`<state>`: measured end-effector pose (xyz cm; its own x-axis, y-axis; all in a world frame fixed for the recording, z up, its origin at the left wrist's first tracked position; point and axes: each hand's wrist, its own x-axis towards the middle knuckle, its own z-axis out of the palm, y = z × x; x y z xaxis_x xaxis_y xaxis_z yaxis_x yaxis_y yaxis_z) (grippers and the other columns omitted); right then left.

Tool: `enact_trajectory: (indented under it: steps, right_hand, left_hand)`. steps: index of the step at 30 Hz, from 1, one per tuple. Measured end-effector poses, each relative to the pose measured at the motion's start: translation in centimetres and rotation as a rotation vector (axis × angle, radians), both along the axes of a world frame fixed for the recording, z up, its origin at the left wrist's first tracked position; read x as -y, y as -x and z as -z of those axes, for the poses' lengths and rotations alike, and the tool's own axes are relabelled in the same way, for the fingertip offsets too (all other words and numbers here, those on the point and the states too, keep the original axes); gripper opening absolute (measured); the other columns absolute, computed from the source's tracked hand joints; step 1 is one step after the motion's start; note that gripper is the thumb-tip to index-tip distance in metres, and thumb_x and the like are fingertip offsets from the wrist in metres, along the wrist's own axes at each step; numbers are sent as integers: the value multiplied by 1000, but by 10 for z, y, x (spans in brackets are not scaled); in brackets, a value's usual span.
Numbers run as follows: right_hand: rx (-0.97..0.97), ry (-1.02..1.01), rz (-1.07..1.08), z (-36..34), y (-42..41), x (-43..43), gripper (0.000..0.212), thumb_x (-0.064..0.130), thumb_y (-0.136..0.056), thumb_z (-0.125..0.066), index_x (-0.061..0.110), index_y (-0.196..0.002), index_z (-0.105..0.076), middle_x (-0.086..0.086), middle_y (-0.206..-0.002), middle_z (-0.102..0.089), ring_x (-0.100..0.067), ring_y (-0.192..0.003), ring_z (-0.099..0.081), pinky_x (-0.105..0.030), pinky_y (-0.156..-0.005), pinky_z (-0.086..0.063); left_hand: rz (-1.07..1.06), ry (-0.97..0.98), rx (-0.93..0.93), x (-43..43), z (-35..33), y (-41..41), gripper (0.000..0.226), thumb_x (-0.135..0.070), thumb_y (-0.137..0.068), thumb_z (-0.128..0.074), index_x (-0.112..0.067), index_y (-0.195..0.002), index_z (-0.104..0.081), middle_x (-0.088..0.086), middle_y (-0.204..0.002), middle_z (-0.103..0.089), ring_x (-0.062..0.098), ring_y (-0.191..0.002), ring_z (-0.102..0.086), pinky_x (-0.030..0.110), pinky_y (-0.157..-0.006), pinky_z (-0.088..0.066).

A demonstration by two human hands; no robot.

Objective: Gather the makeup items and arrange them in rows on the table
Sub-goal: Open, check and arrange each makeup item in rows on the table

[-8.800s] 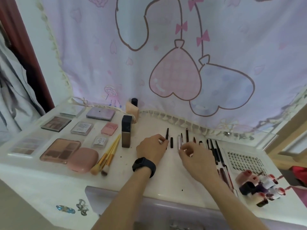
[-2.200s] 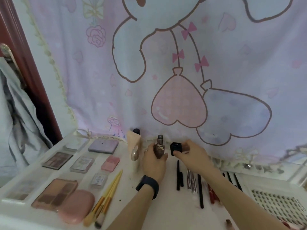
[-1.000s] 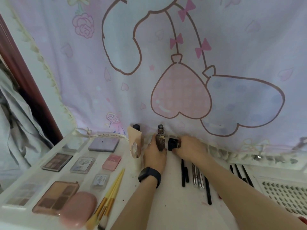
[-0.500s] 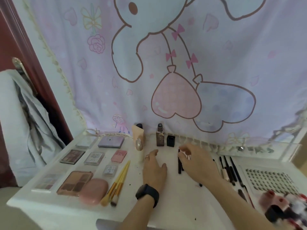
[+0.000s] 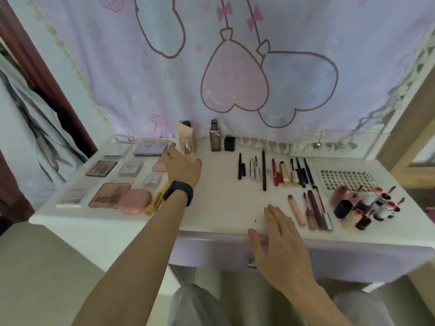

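Makeup lies in rows on the white table [image 5: 219, 208]. Eyeshadow palettes [image 5: 101, 168] and a pink compact [image 5: 134, 200] sit at the left. My left hand [image 5: 182, 167], with a black wristband, reaches over the yellow brushes [image 5: 158, 199] toward a beige tube [image 5: 186, 140] at the back; its fingers look straight and hold nothing. A brown bottle [image 5: 214, 140] and its black cap [image 5: 229, 144] stand at the back. Pencils and liners [image 5: 273, 170] lie in a row. My right hand [image 5: 280, 234] rests flat on the front edge, beside several lip glosses [image 5: 310, 211].
A pink cartoon curtain [image 5: 235, 67] hangs behind the table. A sheet of false lashes [image 5: 346, 181] and a cluster of small red-capped bottles [image 5: 367, 208] fill the right side. Grey clothing [image 5: 30, 128] hangs at the left. My knees show below the table edge.
Both hands set down the brown bottle and cap at the back. My left hand then moved left toward the beige tube. My right hand drew back to the front edge.
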<state>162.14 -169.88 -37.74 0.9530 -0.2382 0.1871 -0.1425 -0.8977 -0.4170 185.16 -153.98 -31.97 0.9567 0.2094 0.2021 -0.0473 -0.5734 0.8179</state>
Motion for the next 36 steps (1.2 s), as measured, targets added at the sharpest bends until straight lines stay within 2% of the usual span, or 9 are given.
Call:
enact_trajectory:
  steps: [5,11,15,23,26,29,31,33,36]
  right_hand:
    - [100,155,-36,15,7,3,71,52,-102,-33,-1,-146,-49,-13,-153,-47,-27,-144,-42,-40,-123,-25]
    - [239,165,-41,26,4,4,67,47,-102,-40,-4,-143,-52,-16,-151,-49,-29,-143,-45,-42,-119,-29]
    - [245,143,-49,27,4,6,67,49,-102,-38,-3,-143,-52,-15,-152,-49,-28,-143,-44,-46,-118,-35]
    - [95,42,-90,19,6,11,71,57,-104,-29,11,-159,-28,0,-166,-24,-12,-154,-13,-26,-124,1]
    - [104,-236,-69,7,7,12,76,66,-96,-30,21,-157,-34,10,-162,-32,0,-148,-20,-25,-123,-12]
    - [158,-554,-22,-15,4,19,65,70,-92,-39,29,-141,-51,20,-140,-50,19,-126,-37,-27,-109,-37]
    - [169,-748,-42,-32,-1,26,53,72,-91,-40,36,-126,-56,16,-125,-64,5,-109,-61,-22,-88,-50]
    - [138,-884,-80,-47,-5,33,51,72,-91,-38,33,-116,-61,8,-102,-72,-6,-80,-69,-19,-66,-48]
    - [108,-876,-168,-59,-5,37,49,65,-98,-40,24,-100,-68,5,-77,-68,-11,-56,-56,-19,-52,-41]
  left_hand:
    - [-37,-15,-112,3,-3,-15,86,-25,-84,-73,-3,-150,-23,23,-147,-35,36,-136,-36,38,-108,-34]
    - [-80,-29,-188,0,5,-20,47,-35,-94,-58,-3,-128,-54,19,-122,-62,36,-110,-59,43,-91,-51]
    - [-37,-2,-125,-2,7,-5,38,-33,-93,-59,-6,-120,-61,11,-110,-67,30,-100,-62,34,-78,-46]
    - [294,457,-64,-2,3,84,24,-36,-98,-59,-19,-114,-65,1,-110,-71,16,-102,-68,41,-96,-55]
    - [457,550,-154,-2,1,119,29,-34,-99,-58,-14,-119,-66,7,-115,-70,19,-106,-68,44,-98,-54]
    - [607,546,-241,-3,-4,145,39,-41,-93,-59,-17,-124,-66,9,-117,-68,27,-110,-65,44,-93,-57]
    - [680,510,-251,-1,-9,157,42,-44,-89,-61,-21,-123,-67,3,-113,-69,20,-105,-67,39,-86,-60]
    - [709,457,-225,1,-12,166,35,-41,-91,-63,-22,-120,-68,-6,-103,-71,12,-96,-69,32,-79,-60]
    - [722,406,-194,7,-12,174,25,-35,-96,-61,-21,-114,-68,-5,-100,-70,12,-92,-69,32,-77,-61]
